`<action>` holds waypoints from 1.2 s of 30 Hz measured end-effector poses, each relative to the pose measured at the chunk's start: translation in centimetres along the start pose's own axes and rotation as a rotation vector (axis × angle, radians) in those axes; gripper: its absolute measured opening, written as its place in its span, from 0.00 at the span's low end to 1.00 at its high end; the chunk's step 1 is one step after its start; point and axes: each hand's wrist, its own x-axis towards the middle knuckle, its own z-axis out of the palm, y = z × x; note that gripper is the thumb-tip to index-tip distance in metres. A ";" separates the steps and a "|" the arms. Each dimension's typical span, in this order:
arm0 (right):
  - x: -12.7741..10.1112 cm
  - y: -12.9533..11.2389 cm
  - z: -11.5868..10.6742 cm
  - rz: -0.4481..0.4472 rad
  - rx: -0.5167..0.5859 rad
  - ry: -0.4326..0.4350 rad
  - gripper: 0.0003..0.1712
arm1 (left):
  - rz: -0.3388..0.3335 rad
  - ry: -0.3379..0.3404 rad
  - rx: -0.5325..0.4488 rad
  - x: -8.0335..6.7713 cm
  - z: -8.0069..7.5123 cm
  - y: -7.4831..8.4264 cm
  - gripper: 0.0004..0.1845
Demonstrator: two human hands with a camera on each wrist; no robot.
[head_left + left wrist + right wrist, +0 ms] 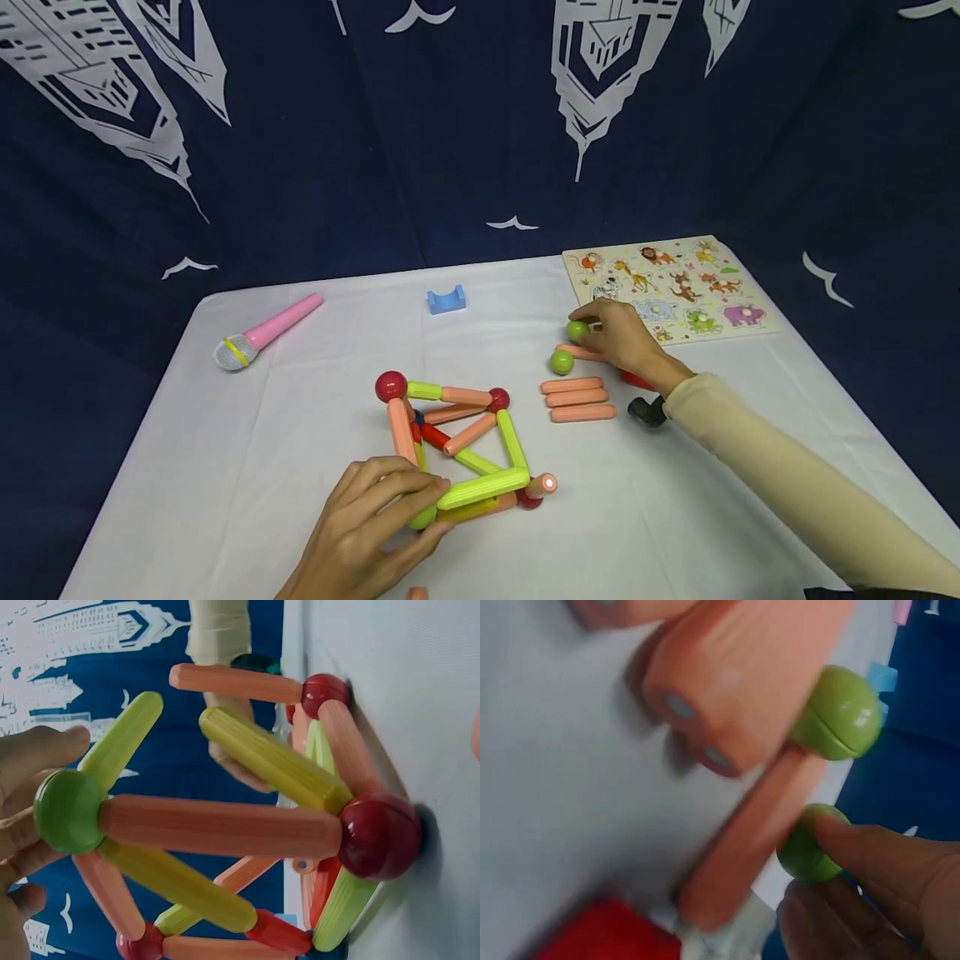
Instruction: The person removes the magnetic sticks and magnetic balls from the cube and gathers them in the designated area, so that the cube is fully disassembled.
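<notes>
A frame of ridged magnetic rods and balls stands at the middle front, in salmon, yellow-green and red. My left hand holds it at its near corner, thumb and fingers about a green ball where several rods meet. Red balls join the rods at other corners. Over by the puzzle board, my right hand pinches a loose green ball between thumb and fingers. A second green ball lies just nearer, beside a salmon rod partly under the hand in the head view.
Three salmon rods lie side by side right of the frame. A black piece and a red piece sit under the right forearm. An animal puzzle board lies back right, a blue cradle-shaped block back centre, a pink toy microphone left.
</notes>
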 end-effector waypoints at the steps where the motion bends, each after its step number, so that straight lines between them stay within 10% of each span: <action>1: 0.2 0.1 0.2 0.018 -0.014 -0.014 0.19 | -0.002 -0.002 -0.012 0.0 -0.2 0.0 0.18; 15: -2.6 -3.0 0.2 -0.020 0.034 0.023 0.17 | 0.007 -0.009 -0.238 0.3 -1.5 -0.4 0.14; 25: -11.7 -7.2 2.8 -0.091 0.482 -0.502 0.19 | -0.036 -0.019 -0.297 -0.1 -1.7 -0.4 0.15; 36: -13.9 -6.1 6.4 -0.137 0.477 -0.338 0.18 | -0.032 -0.020 -0.291 0.3 -1.8 -0.2 0.16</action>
